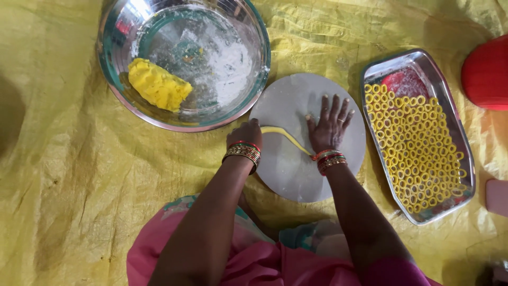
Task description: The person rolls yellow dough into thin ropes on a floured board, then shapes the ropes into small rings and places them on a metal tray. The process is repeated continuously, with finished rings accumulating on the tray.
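Note:
A thin yellow dough rope (286, 135) lies across a round grey board (296, 175). My left hand (244, 134) rests at the board's left edge with fingers curled on the rope's left end. My right hand (329, 124) lies flat, fingers spread, on the board, pressing on the rope's right end. Both wrists wear red and gold bangles.
A steel bowl (248, 32) at the top holds a yellow dough lump (157, 85) and flour. A steel tray (442, 79) to the right carries several small yellow dough rings (418, 148). A red object (487, 71) sits at the far right. Yellow sheet (63, 159) covers the floor.

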